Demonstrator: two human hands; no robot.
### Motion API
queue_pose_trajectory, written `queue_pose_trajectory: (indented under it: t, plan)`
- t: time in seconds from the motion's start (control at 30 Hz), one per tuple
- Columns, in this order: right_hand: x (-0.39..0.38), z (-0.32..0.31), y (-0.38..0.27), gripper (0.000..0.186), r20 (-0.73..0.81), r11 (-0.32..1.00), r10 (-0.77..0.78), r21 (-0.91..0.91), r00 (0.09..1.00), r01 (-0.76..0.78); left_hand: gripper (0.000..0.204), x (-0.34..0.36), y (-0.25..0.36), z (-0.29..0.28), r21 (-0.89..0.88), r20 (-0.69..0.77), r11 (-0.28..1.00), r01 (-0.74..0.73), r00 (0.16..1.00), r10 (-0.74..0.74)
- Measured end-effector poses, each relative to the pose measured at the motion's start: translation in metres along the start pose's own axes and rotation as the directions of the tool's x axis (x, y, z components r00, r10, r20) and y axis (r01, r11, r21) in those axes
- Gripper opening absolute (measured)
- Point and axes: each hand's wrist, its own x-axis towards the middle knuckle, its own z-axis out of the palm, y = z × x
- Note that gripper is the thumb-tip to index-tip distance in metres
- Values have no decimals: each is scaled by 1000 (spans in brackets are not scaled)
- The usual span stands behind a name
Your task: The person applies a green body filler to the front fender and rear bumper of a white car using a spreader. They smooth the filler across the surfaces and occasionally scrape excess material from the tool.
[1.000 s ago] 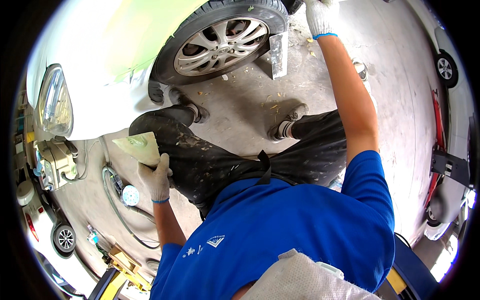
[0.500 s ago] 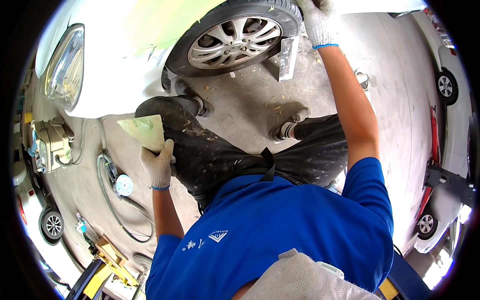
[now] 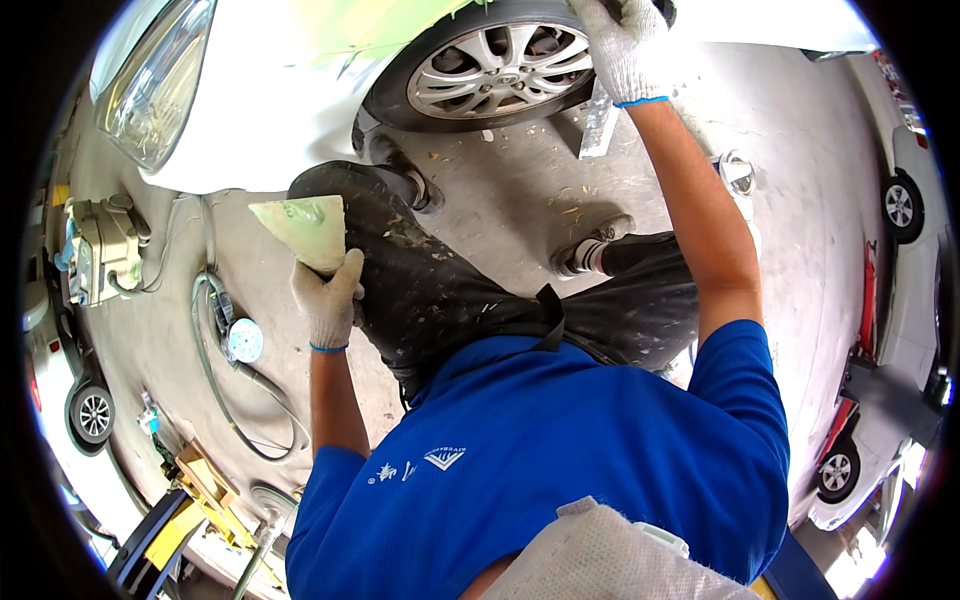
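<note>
In a white knit glove, my left hand [image 3: 328, 303] is closed round the narrow end of a putty knife [image 3: 300, 228]. Its wide, roughly triangular blade is smeared with pale green putty and held beside my left knee. My right hand [image 3: 628, 55], gloved the same way, reaches up to the white car's fender by the front wheel [image 3: 500, 78]. Its fingertips run past the top edge, so whether it holds anything is hidden. Pale green material covers part of the fender [image 3: 385, 28] above the tyre.
On the floor at left lie a round-pad sander [image 3: 244, 340] with its hose and a beige machine [image 3: 105, 250]. An upright metal piece [image 3: 600, 125] stands by the wheel. A round can [image 3: 737, 172] is beyond my right forearm. Other white cars [image 3: 915, 270] line both sides.
My view has shifted, and the car and wheel sit higher and further right. My right hand shows more of itself, slightly lower and to the left. The left hand still grips the putty knife.
</note>
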Motion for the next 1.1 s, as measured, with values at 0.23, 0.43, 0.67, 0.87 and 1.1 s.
queue_pose_trajectory:
  t: [0.23,0.43,0.67,0.87,1.1]
  plan:
    - [-9,24,-28,11,13,999,-51,6,999,51,28,0,-1,0,-38,-34,999,17,999,-19]
    - [-10,41,-53,11,23,995,-100,-8,995,100,26,0,-1,-1,-33,-25,999,9,1000,-9]
    - [-9,43,-96,10,42,980,-192,-35,980,194,25,-1,-2,-3,-25,-14,1000,-12,1000,11]
    - [-28,0,-100,15,-11,984,-168,-62,986,167,25,-6,13,8,-21,-12,1000,9,1000,-9]
    - [-59,-85,-143,21,-163,998,-67,-31,984,63,40,4,43,86,99,358,986,-135,929,91]
